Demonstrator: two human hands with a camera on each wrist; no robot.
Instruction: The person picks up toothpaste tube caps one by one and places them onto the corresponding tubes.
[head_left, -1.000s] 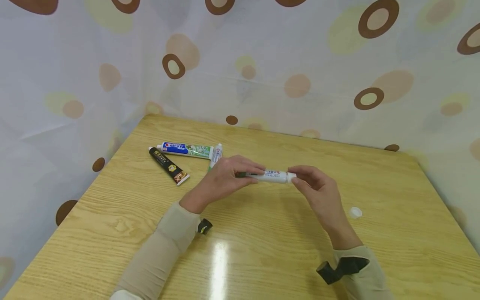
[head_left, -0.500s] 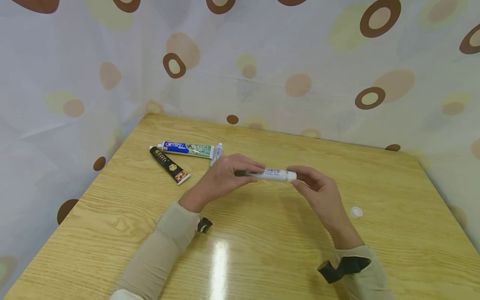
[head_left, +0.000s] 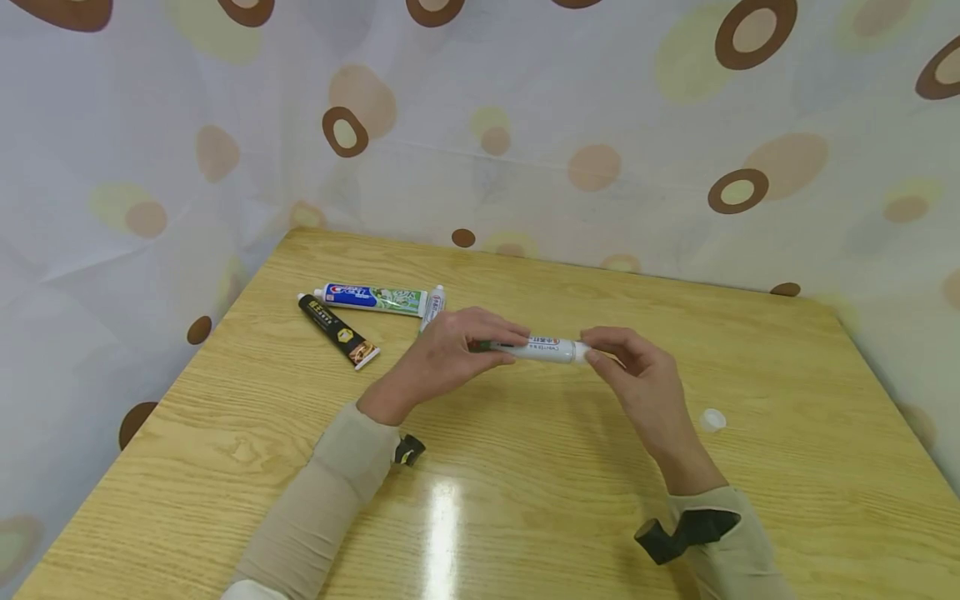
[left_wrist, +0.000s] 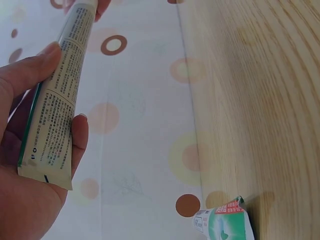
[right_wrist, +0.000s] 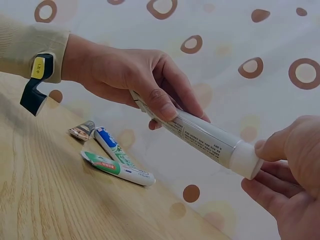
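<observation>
My left hand (head_left: pixel 450 350) grips a white toothpaste tube (head_left: pixel 551 350) by its flat lower half, holding it above the table. Printed text and a green edge show along the tube in the left wrist view. The tube points right, lying roughly level in the head view. At its right end is a white screw cap (right_wrist: pixel 246 159). Thumb and fingers of my right hand (head_left: pixel 641 383) pinch this cap from the side. The cap still sits against the end of the tube; whether it is loose I cannot tell.
At the back left lie a black toothpaste tube (head_left: pixel 333 329), a blue and green one (head_left: pixel 375 298) and a white and green one (right_wrist: pixel 120 170), close together. A small whitish translucent lid (head_left: pixel 712 420) rests right of my right hand. Patterned cloth (head_left: pixel 525 125) borders the wooden table (head_left: pixel 525 500).
My right fingers have shifted slightly on the cap. The left hand and the tube stay almost where they were.
</observation>
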